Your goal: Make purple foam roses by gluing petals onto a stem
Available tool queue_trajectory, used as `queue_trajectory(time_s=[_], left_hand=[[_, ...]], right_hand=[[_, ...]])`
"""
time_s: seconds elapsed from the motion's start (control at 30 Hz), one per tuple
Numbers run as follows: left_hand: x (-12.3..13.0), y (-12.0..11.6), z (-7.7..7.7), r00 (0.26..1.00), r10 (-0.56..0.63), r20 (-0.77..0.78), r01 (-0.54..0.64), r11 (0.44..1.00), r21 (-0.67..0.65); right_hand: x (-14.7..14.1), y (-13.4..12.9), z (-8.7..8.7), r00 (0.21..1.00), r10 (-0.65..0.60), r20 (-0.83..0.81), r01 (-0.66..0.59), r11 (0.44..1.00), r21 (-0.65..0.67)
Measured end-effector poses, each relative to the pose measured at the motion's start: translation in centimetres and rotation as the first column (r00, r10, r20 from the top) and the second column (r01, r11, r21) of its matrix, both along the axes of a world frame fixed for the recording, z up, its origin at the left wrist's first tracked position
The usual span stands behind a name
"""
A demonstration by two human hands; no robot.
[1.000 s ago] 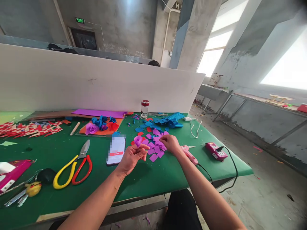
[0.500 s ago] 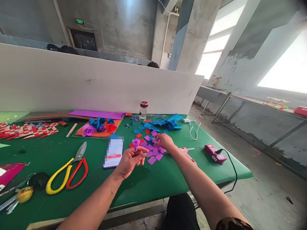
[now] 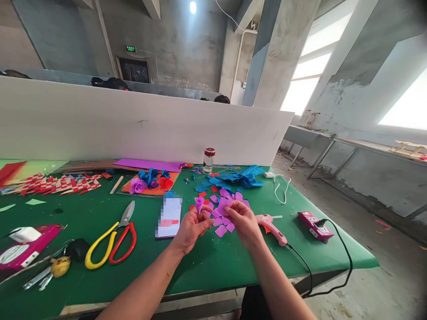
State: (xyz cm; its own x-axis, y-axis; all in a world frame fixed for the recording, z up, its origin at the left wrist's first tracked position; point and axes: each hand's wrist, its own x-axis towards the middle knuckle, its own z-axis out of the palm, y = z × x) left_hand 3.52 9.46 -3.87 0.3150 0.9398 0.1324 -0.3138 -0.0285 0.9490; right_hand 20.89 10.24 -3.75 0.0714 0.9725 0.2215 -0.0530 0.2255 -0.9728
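Observation:
My left hand [image 3: 191,230] is closed on a small purple paper flower [image 3: 199,204], which stands up above its fingers. A purple paper petal [image 3: 223,206] is pinched between the thumb and fingers of my right hand [image 3: 243,218], close to the flower but apart from it. Under and behind both hands lie loose purple petals [image 3: 220,230], with a few red and blue pieces among them. The pink glue gun [image 3: 273,230] rests just right of my right hand. A phone [image 3: 169,218] lies left of my left hand.
Yellow-and-red scissors [image 3: 125,218] lie at left, near a keychain [image 3: 60,266]. Finished paper flowers [image 3: 137,185], a glass jar [image 3: 208,161] and blue paper [image 3: 245,177] are farther back. A magenta power strip [image 3: 315,226] with a black cable is at right. A white partition [image 3: 167,129] stands behind.
My right hand has come back from the petal pile with a purple petal and is now nearer my left hand. The view has shifted left, and the glue gun shows more fully.

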Motion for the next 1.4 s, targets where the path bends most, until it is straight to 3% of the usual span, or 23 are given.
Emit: queue_trajectory(time_s=[0.03,0.1,0.23,0.4,0.53,0.7,0.87,1.1,1.27,1.4], left_hand=[[0.1,-0.1,0.1,1.0,-0.005,-0.003,0.005,1.0,0.002],[0.2,-0.5,0.3,1.0,-0.007,-0.02,0.007,1.0,0.024],[0.2,-1.4,0.5,0.992,0.012,-0.123,0.008,0.987,0.158],[-0.3,-2.4,1.3,0.977,-0.003,-0.213,0.062,0.96,0.273],[-0.5,-3.8,3.0,0.971,-0.013,-0.239,0.057,0.982,0.178],[-1.4,-7.1,4.2,0.982,0.046,-0.185,-0.035,0.997,0.065],[-2.9,-10.2,3.2,0.976,0.142,-0.164,-0.149,0.988,-0.03],[-3.2,-12.2,1.2,0.89,0.358,-0.283,-0.352,0.933,0.075],[-3.1,-12.7,0.5,0.923,0.331,-0.194,-0.344,0.939,-0.032],[-3.2,-12.7,0.5,0.947,0.315,-0.059,-0.319,0.945,-0.074]], right_hand=[[-0.9,-1.2,-0.2,0.973,0.047,-0.226,-0.054,0.998,-0.022],[-2.4,-3.1,-0.4,0.868,0.087,-0.489,-0.125,0.991,-0.045],[-3.7,-5.1,-0.3,0.77,0.101,-0.63,-0.174,0.983,-0.054],[-2.8,-5.8,0.2,0.783,0.034,-0.621,-0.113,0.99,-0.088],[-2.0,-6.4,0.8,0.813,-0.055,-0.579,-0.037,0.989,-0.146],[-3.0,-8.2,1.1,0.847,-0.055,-0.529,-0.024,0.99,-0.14],[-5.4,-10.3,0.7,0.865,0.019,-0.502,-0.09,0.989,-0.117],[-6.6,-11.2,0.1,0.84,0.05,-0.541,-0.177,0.966,-0.186],[-6.7,-11.4,-0.2,0.865,0.041,-0.501,-0.164,0.965,-0.206],[-6.8,-11.4,0.0,0.912,0.011,-0.41,-0.081,0.985,-0.154]])
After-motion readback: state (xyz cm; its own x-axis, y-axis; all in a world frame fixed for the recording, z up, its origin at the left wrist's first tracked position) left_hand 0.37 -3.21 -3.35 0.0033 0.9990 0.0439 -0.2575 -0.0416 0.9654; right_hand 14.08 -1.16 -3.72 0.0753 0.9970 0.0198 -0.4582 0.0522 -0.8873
